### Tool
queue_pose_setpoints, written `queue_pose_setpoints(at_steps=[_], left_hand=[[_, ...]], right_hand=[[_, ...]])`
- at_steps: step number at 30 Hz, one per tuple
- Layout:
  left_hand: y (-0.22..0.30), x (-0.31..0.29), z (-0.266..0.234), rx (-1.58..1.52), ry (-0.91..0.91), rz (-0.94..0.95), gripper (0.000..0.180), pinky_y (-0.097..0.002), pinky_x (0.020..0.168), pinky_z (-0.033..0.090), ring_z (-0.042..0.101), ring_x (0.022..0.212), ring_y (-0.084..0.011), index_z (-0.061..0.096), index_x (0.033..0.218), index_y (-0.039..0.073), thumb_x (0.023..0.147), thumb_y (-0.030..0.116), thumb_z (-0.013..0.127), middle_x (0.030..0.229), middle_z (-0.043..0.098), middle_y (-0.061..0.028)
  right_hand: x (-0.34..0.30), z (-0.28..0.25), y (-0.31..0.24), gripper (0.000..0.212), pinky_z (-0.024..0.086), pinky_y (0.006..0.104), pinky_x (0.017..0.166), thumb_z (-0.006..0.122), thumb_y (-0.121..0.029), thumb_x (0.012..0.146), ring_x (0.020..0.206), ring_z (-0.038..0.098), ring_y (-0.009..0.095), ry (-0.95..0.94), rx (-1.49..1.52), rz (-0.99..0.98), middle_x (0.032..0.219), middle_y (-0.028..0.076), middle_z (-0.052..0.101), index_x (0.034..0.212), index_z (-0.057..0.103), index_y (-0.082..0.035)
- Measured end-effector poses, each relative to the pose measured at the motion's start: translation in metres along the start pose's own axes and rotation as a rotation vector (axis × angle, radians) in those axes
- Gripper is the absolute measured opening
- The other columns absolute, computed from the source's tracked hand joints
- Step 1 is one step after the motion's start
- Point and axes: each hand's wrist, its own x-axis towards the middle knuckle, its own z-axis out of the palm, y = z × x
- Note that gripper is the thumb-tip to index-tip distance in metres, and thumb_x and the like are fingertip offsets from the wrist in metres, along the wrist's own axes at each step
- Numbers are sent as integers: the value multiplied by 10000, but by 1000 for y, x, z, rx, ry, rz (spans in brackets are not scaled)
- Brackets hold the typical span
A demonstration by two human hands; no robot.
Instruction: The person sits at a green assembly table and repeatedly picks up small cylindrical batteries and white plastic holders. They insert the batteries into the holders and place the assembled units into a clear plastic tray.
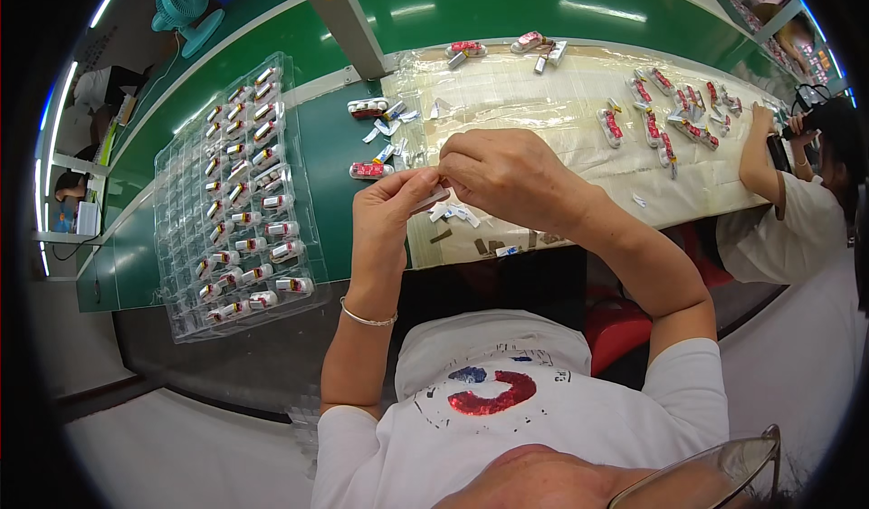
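My left hand (pixel 385 215) and my right hand (pixel 511 172) meet over the near left part of the covered worktop, fingertips pinched together. A small white strip (pixel 431 200) sticks out below my left fingertips; what lies between the right fingers is hidden. Just left of my hands rests a small red-and-white, car-shaped piece (pixel 369 171), with a blue-and-white scrap (pixel 385 153) beside it. Below my fingers lie several white paper-like scraps (pixel 455 213). Another car-shaped piece (pixel 367 108) sits farther back.
At left, a clear compartmented plastic tray (pixel 186 237) holds several small white-and-red pieces. More red-and-white pieces (pixel 652 129) spread across the right, near a co-worker's arm (pixel 760 161). A metal post (pixel 337 20) rises behind; a teal fan (pixel 184 2) stands far left.
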Motion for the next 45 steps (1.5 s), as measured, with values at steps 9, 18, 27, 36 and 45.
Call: queue_pose_setpoints(at_steps=[9, 18, 27, 36, 45], left_hand=[[-3, 2, -2, -23, 22, 3, 183, -251, 719, 565, 691, 771, -150, 698, 964, -35, 886, 129, 675, 876, 703, -105], [-4, 0, -2, -35, 41, 21, 205, -241, 729, 519, 669, 767, -124, 711, 957, -36, 873, 151, 702, 856, 711, -92], [-7, 1, -5, -23, 43, 36, 178, -251, 716, 573, 694, 769, -148, 697, 962, -39, 890, 121, 666, 871, 703, -103], [-3, 0, -5, -14, 13, 55, 187, -259, 739, 573, 697, 783, -160, 690, 975, -48, 894, 117, 656, 890, 708, -126], [0, -3, -7, -56, 11, 46, 204, -282, 780, 582, 702, 824, -192, 676, 1005, -44, 921, 131, 616, 943, 706, -169]], right_hand=[[-3, 1, 5, 106, 537, 313, 596, 683, -68, 770, 715, 644, 229, -40, 47, 26, 851, 66, 632, 843, 611, -39], [-1, 7, 4, 104, 531, 318, 584, 672, -88, 791, 699, 639, 226, -19, 53, 40, 824, 67, 616, 821, 588, -34], [-1, 7, 3, 122, 523, 316, 578, 680, -68, 776, 703, 637, 236, -32, 29, 15, 840, 71, 612, 821, 572, -32], [-2, 17, 14, 84, 519, 279, 637, 621, 8, 801, 700, 610, 176, 105, 394, 166, 878, 79, 620, 867, 573, -12], [-27, 14, 42, 123, 480, 245, 852, 559, -22, 888, 894, 576, 93, 110, 476, 480, 1011, 38, 615, 963, 656, -30]])
